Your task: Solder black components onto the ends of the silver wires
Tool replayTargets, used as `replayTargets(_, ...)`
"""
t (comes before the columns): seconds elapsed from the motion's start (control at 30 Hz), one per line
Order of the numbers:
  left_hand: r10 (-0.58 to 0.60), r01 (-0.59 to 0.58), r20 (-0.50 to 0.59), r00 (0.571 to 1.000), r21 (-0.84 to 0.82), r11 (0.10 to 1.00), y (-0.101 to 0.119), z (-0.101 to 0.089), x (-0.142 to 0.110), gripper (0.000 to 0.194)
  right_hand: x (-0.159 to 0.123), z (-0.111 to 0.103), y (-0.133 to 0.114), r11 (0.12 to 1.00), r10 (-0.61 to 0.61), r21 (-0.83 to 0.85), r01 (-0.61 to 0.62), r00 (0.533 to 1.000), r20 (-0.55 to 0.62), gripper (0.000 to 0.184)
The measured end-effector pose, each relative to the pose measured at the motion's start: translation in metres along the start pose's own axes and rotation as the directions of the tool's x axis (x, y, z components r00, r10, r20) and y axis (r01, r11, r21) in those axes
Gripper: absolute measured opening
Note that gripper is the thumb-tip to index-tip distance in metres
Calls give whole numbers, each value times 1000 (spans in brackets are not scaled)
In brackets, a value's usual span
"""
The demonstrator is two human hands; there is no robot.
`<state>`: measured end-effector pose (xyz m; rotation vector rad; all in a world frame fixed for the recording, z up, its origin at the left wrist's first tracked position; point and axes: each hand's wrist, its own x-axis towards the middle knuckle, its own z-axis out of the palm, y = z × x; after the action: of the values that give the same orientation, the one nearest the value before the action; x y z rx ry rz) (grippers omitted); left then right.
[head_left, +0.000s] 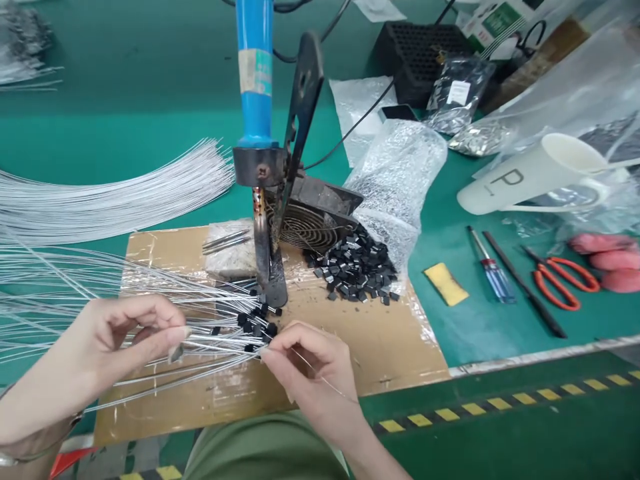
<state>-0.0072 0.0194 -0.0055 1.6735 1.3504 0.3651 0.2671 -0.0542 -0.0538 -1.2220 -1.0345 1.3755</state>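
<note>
My left hand (135, 340) is closed in a pinch above the white wires (170, 293); what sits between its fingertips is too small to make out. My right hand (315, 367) pinches a thin metallic wire (325, 381), which trails back across the palm. Its fingertips are close to the black connectors (257, 320) on the wire ends. Just beyond, a soldering iron with a blue handle (256, 100) hangs tip down in a black metal stand (303, 87). Loose small black connectors (357, 267) lie heaped to the right of the iron.
Brown cardboard (380, 340) lies under the work. A round-grilled fan (310, 227) stands behind the iron. At left is a white wire bundle (125, 200). On the right are a yellow sponge (447, 285), a screwdriver (493, 267), orange-handled pliers (565, 277) and a white cup (530, 173).
</note>
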Motion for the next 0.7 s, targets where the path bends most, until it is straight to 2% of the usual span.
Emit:
replayTargets(0.27, 41, -41, -8, 999, 5, 999, 7, 11, -2, 9, 0, 0, 10, 998, 44, 55, -43, 999, -24, 22)
replayTargets(0.43, 58, -57, -25, 998, 59, 997, 12, 16, -5, 10, 1, -6, 4, 1000, -15, -4, 15, 1000, 12, 26)
replayTargets(0.5, 93, -85, -72, 993, 102, 991, 19, 24, -8, 6, 1, -10, 1, 997, -57, -43, 59, 997, 43, 27)
replayTargets(0.57, 155, -137, -108, 982, 154, 978, 30, 36, -11, 17, 2, -13, -2, 992, -92, -82, 98, 993, 77, 27)
replayTargets(0.63, 230, -208, -98, 968, 191, 959, 41, 50, -11, 29, 1, -15, -4, 986, -114, -108, 124, 989, 92, 25)
replayTargets(0.7, 277, -260, -76, 958, 180, 949, 50, 63, -8, 19, 1, -16, -5, 983, -125, -122, 135, 988, 88, 24)
